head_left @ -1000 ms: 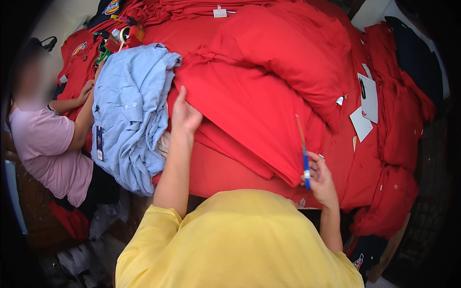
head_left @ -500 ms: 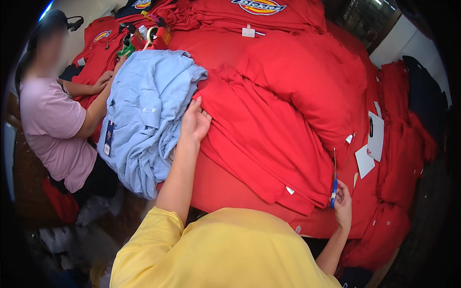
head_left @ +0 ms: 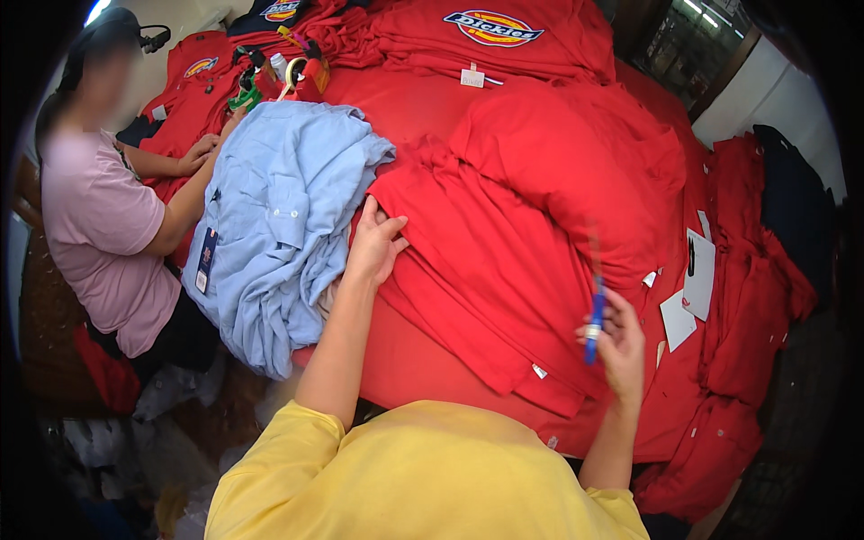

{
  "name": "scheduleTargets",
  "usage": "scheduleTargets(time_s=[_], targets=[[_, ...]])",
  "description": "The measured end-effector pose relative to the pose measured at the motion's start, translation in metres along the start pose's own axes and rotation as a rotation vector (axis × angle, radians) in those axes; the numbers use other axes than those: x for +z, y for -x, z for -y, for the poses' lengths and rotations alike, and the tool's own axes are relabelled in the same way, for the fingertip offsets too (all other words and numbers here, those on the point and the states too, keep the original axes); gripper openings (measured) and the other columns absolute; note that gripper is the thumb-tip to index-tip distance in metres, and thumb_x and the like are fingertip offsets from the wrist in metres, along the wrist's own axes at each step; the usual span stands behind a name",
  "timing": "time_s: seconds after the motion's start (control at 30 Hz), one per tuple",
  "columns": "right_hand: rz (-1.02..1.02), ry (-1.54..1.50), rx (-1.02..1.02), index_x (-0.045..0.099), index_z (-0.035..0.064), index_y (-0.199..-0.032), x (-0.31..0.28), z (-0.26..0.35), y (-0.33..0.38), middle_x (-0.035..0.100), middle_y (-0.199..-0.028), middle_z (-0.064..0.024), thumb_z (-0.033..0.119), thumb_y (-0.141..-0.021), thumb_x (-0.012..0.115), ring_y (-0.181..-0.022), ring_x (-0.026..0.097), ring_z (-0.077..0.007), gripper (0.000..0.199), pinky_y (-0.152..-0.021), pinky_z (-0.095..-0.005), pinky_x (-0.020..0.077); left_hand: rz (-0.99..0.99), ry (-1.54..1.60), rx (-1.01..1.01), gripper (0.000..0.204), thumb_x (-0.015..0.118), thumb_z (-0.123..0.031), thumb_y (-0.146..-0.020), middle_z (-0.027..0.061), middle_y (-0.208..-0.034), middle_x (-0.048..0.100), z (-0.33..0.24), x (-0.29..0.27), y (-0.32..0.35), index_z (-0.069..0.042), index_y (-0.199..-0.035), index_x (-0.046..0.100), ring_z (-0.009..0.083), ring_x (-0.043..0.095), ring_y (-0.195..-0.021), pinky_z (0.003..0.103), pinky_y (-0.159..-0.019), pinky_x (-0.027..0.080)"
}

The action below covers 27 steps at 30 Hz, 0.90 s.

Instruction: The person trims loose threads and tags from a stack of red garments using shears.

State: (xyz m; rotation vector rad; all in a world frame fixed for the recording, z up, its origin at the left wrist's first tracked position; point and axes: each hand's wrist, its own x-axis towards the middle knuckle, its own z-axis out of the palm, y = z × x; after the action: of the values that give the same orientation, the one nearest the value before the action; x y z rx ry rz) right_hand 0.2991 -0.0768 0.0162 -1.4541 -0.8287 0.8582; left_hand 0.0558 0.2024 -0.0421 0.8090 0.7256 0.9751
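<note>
A red knit garment [head_left: 486, 270] lies spread in front of me, its left corner at my left hand [head_left: 373, 247]. The fingers of that hand are apart, with the fingertips touching the cloth's edge. My right hand [head_left: 621, 346] is closed around a slim blue-handled tool [head_left: 594, 326] with a thin metal tip, blurred by motion, above the garment's right side. I cannot make out the exact kind of tool. Beyond the garment bulges a puffy red heap of cloth [head_left: 576, 171]. A light blue shirt [head_left: 279, 207] with a dark hang tag [head_left: 206, 261] lies bunched left of my left hand.
A person in a pink shirt [head_left: 103, 207] works at the left, hands near a red tape dispenser [head_left: 310, 83]. Folded red garments [head_left: 504, 54] are stacked at the back. White cards [head_left: 698, 274] and more red clothes [head_left: 738, 288] lie at the right, beside dark cloth [head_left: 792, 198].
My right hand has moved up and left with the blue-handled tool, over the red garment. My left hand has shifted slightly, its fingers spreading further. The view has tilted a little.
</note>
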Motion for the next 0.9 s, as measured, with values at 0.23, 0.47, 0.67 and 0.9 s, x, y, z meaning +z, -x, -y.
scheduleTargets(time_s=[0.23, 0.47, 0.67, 0.9], targets=[[0.413, 0.506, -0.295, 0.049, -0.0020, -0.132, 0.097, -0.022, -0.063, 0.058, -0.094, -0.0113, 0.011, -0.084, 0.067, -0.076, 0.061, -0.0166, 0.053, -0.072, -0.0293, 0.0504, -0.032, 0.216, 0.021, 0.031, 0.051, 0.000, -0.091, 0.0074, -0.116, 0.061, 0.007, -0.006, -0.004, -0.005, -0.121, 0.052, 0.0187, 0.058, -0.109, 0.037, -0.088, 0.050], [0.330, 0.624, -0.453, 0.047, -0.0030, -0.132, 0.136, -0.040, -0.095, 0.054, -0.084, -0.0135, 0.011, -0.084, 0.065, -0.066, 0.056, -0.0247, 0.053, -0.063, -0.0358, 0.0477, -0.056, 0.256, 0.026, 0.026, 0.047, 0.003, -0.091, 0.0083, -0.114, 0.061, 0.004, -0.004, -0.002, 0.000, -0.115, 0.055, 0.0178, 0.059, -0.104, 0.033, -0.093, 0.047], [0.382, 0.582, -0.426, 0.046, -0.0033, -0.133, 0.146, -0.033, -0.100, 0.055, -0.085, -0.0146, 0.010, -0.085, 0.064, -0.067, 0.057, -0.0250, 0.052, -0.063, -0.0357, 0.0473, -0.064, 0.138, 0.113, 0.026, 0.053, 0.005, -0.089, 0.0048, -0.103, 0.062, -0.003, 0.000, 0.005, -0.001, -0.113, 0.058, 0.0126, 0.060, -0.092, 0.027, -0.080, 0.051], [0.406, 0.392, -0.281, 0.046, -0.0034, -0.133, 0.145, -0.037, -0.105, 0.057, -0.086, -0.0139, 0.011, -0.088, 0.060, -0.072, 0.060, -0.0207, 0.049, -0.065, -0.0331, 0.0476, -0.072, 0.061, 0.142, 0.028, 0.060, 0.003, -0.087, 0.0019, -0.098, 0.062, -0.009, 0.008, 0.008, -0.003, -0.114, 0.059, 0.0086, 0.060, -0.085, 0.022, -0.073, 0.050]])
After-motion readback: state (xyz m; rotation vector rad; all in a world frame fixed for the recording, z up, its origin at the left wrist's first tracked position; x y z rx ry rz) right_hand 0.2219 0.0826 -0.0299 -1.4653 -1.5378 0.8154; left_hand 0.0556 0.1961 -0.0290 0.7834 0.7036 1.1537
